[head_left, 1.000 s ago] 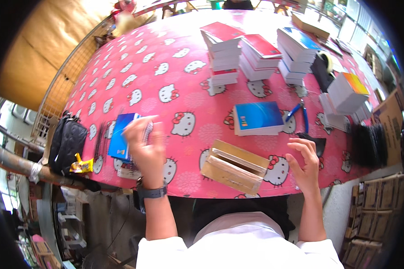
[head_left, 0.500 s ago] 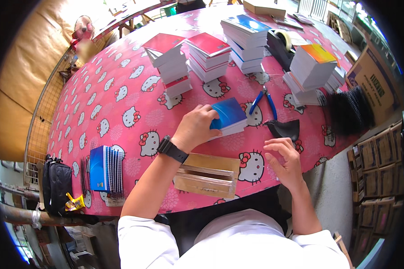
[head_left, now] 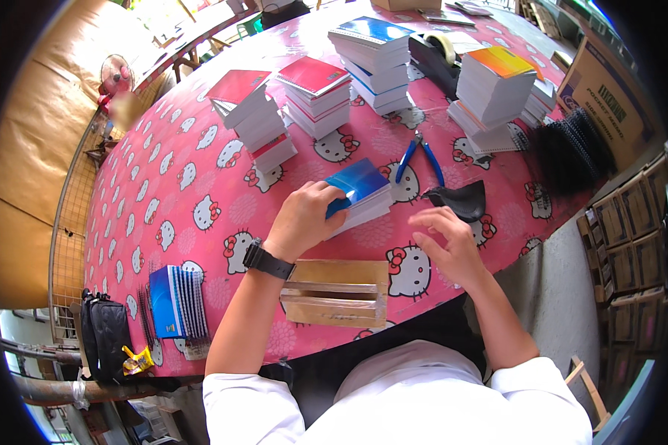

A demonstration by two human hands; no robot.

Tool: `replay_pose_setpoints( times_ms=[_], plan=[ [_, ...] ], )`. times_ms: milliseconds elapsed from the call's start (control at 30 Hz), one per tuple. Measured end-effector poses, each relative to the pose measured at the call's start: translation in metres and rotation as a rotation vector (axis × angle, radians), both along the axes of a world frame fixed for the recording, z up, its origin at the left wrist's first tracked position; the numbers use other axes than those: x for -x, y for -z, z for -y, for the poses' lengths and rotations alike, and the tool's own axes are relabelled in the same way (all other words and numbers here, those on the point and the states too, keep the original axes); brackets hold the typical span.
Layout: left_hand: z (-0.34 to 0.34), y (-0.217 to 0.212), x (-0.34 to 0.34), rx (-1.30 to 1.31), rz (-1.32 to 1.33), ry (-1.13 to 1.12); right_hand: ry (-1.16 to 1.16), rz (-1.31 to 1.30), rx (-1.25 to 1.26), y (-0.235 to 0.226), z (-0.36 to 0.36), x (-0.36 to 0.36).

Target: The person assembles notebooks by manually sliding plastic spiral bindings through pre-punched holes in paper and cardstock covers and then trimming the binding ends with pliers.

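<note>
My left hand (head_left: 304, 220), with a black watch on the wrist, is closed on the left edge of a blue-covered notebook (head_left: 364, 178) at the top of a small pile. Its thumb lies on the pile's near side. To the right, my right hand (head_left: 447, 239) is raised over the table with its fingers apart, holding nothing. Directly below the pile, near the table's front edge, lies a slotted wooden block (head_left: 334, 269). Blue-handled pliers (head_left: 407, 162) rest beyond my right hand, beside a black cloth-like piece (head_left: 464, 200).
Tall notebook stacks stand behind: red (head_left: 315, 76), blue (head_left: 371, 31) and yellow-orange (head_left: 501, 63). Black binding coils (head_left: 571, 152) lie at the right by a cardboard box (head_left: 608, 100). Coil-bound blue notebooks (head_left: 167, 300) and a black bag (head_left: 105, 334) are at the left.
My right hand has moved left, closer to the pile. The left hand stays on the blue notebook. The whole view has shifted slightly.
</note>
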State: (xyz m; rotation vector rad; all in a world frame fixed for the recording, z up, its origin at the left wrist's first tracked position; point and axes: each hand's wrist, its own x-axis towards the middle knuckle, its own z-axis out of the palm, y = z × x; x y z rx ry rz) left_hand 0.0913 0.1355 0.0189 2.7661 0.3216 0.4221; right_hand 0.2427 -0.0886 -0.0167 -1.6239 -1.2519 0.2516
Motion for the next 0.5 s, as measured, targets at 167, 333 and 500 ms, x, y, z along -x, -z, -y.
replay_pose_setpoints(
  times_ms=[167,333,500],
  plan=[
    [-0.002,0.0,0.001,0.024,0.016,0.007,0.069,-0.154,0.141,0.015,-0.033,-0.01],
    [0.005,-0.002,-0.003,-0.11,-0.03,-0.004,0.051,-0.169,0.234,0.02,-0.052,-0.012],
    [0.006,0.002,-0.006,-0.225,-0.019,0.0,0.045,-0.04,0.18,0.003,-0.059,-0.001]
  ],
)
